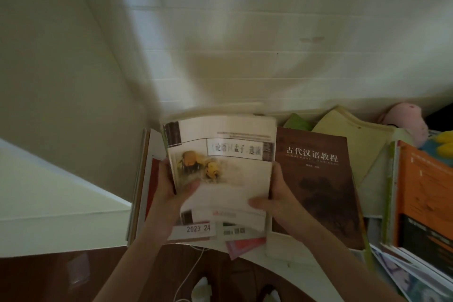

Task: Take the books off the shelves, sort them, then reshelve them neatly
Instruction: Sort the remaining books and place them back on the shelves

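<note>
Both hands are holding one white paperback [220,167], which is blurred, over a pile of books [141,203] at the near left. The left hand [169,193] is keeping a narrow grip on its left edge, with the thumb over the cover. The right hand [274,200] is gripping the right edge likewise. One brown textbook [318,184] is lying just right of it, and one orange book [426,198] is lying farther right.

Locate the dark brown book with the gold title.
Head view, right of centre: the dark brown gold-titled book sits, cover showing, between the white illustrated book and the orange book.
</note>
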`<state>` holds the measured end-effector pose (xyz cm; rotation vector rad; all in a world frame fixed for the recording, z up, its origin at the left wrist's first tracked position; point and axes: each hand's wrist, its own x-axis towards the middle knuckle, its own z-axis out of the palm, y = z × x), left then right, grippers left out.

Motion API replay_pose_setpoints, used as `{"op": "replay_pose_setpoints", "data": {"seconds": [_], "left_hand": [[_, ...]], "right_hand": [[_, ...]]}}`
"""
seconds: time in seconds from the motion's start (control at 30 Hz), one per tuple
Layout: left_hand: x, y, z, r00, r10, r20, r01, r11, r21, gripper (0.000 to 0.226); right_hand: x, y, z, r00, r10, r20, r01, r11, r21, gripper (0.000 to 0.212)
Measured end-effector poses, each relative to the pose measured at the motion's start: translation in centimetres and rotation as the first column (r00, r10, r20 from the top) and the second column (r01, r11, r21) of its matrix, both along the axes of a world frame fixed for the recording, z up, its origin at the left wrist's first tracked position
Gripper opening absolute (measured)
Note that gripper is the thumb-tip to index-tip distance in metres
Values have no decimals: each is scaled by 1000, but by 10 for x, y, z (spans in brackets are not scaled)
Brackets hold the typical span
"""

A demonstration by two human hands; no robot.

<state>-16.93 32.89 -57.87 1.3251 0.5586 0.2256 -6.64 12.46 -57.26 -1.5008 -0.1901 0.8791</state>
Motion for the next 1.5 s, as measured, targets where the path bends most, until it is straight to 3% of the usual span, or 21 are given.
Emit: {"op": "replay_pose_setpoints", "data": {"seconds": [0.07, 0.2, 0.4, 0.63, 0.83, 0.93, 1.03, 1.17, 1.27, 1.3, 1.4, 1.5], "left_hand": [[10, 4, 16, 996, -58, 62, 51, 993, 107, 58], [18, 3, 18, 994, -107, -10, 106, 967, 231, 62], [17, 8, 2, 998, -11, -69, 25, 977, 213, 85], [14, -2, 2, 999, 19, -43, -9, 977, 214, 52], [15, -2, -2, 999, 4, -54, 9, 971, 239, 46], [17, 2, -4, 997, -23, -77, 45, 958, 285, 35], [30, 8, 2, 998, -5, -57, 26, 929, 370, 40], [42, 15, 7, 996, 38, -75, -4, 917, 398, 44], [38, 16, 3, 984, 33, -174, 40, 915, 401, 45], [34, 14, 0, 978, 35, -207, 49, 921, 387, 39], [24, 13, -19, 942, 49, -333, 64, 946, 319, 39], [18, 16, -40, 901, 68, -428, 59, 960, 275, 47]], "right_hand": [[8, 10, 5, 995, -53, 79, 51, 998, 19, 78], [17, 15, 2, 991, -62, 116, 65, 998, -18, 70], [13, 23, -9, 971, -53, 234, 71, 995, -72, 59], [6, 23, -20, 937, -78, 341, 106, 992, -65, 61], [5, 24, -20, 936, -80, 342, 125, 986, -110, 59], [4, 27, -16, 940, -85, 330, 125, 987, -101, 58], [14, 33, -5, 950, -112, 290, 144, 985, -91, 55], [31, 39, 6, 979, -38, 198, 57, 994, -91, 42], [29, 38, 0, 996, 3, 94, 12, 987, -160, 27], [26, 38, -5, 998, 19, 55, -7, 978, -209, 28], [14, 41, -28, 998, 29, -56, -45, 946, -322, 59], [4, 49, -43, 995, 11, -102, -47, 932, -361, 54]]}}
